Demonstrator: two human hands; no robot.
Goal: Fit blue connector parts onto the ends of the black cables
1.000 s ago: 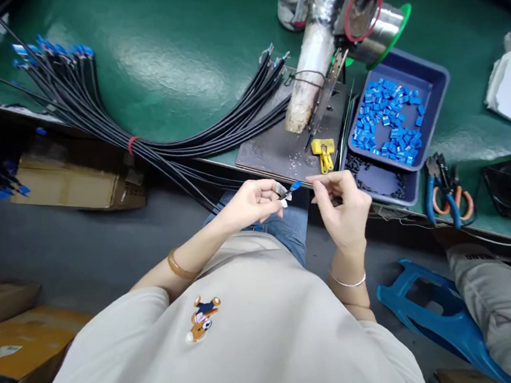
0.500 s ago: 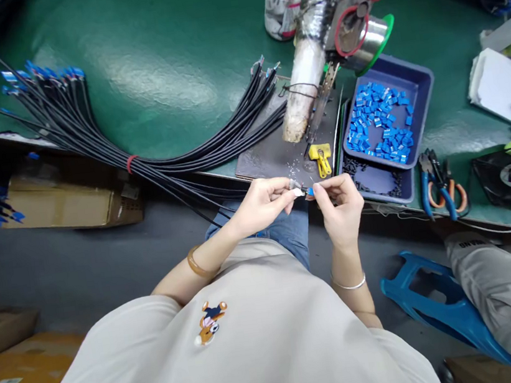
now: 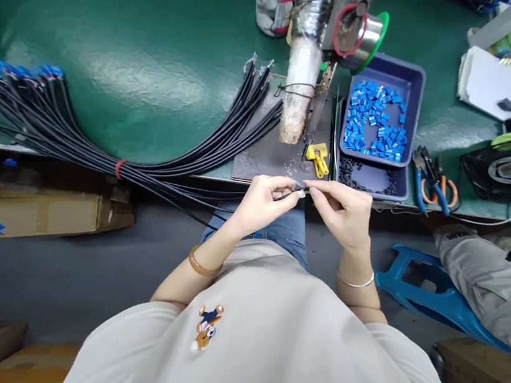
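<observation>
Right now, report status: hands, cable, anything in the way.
Left hand pinches black cable. Right hand with fingers at cable's end, exact grip hidden. Nothing visibly blocking; yellow clip beyond, apart from both hands.

Right fingers (image 3: 330, 187) have closed in, and the blue connector is now hidden.

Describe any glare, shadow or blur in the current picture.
Head view: pale glare on the green table; head view: deep shadow around the cardboard box below; head view: darkness and blur over the trousers toward the lower right; head view: the cable end between the hands, too small for clear detail.
</observation>
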